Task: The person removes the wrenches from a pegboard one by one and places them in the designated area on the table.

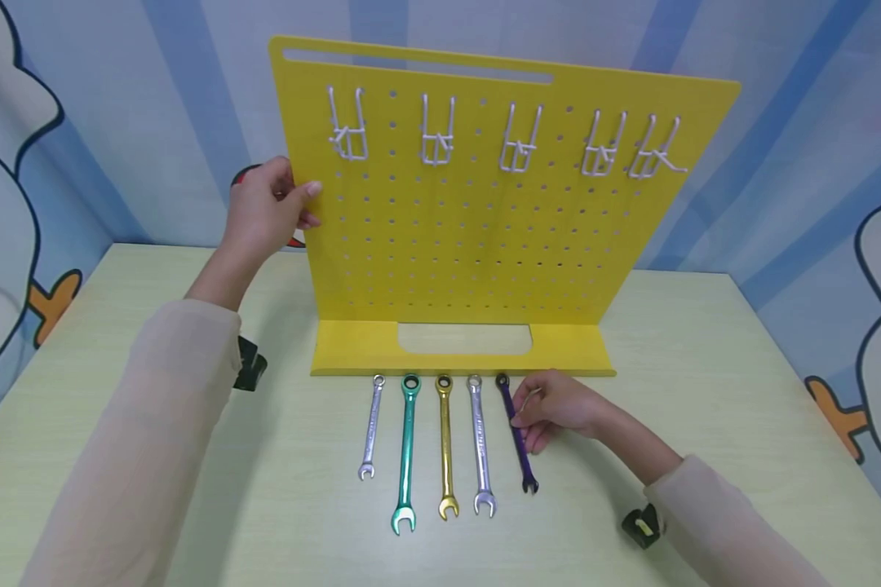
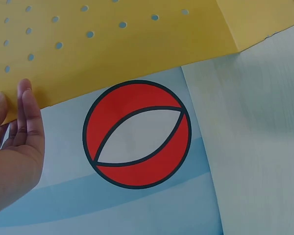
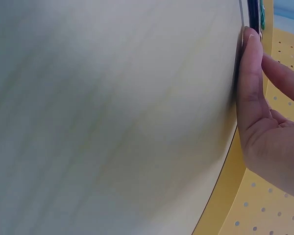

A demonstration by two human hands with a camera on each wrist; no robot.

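A yellow pegboard (image 1: 448, 204) stands upright on its base at the back of the table. My left hand (image 1: 264, 204) grips its left edge, thumb on the front face and the other fingers behind. The right hand (image 1: 558, 408) is low over the table, thumb and fingertips pinching the shaft of a dark purple wrench (image 1: 523, 456). To its left lie a silver wrench (image 1: 480, 440), a gold wrench (image 1: 445, 448), a green wrench (image 1: 407, 456) and a small silver wrench (image 1: 371, 428), side by side with open ends toward me. In the right wrist view, the fingertips meet the dark wrench (image 3: 254, 17).
Several white hooks (image 1: 437, 134) hang in a row along the board's upper part; the rightmost hook (image 1: 655, 151) sits askew. The base (image 1: 352, 346) has a cutout and lies just behind the wrenches. Behind the table hangs a blue printed backdrop (image 1: 191, 98).
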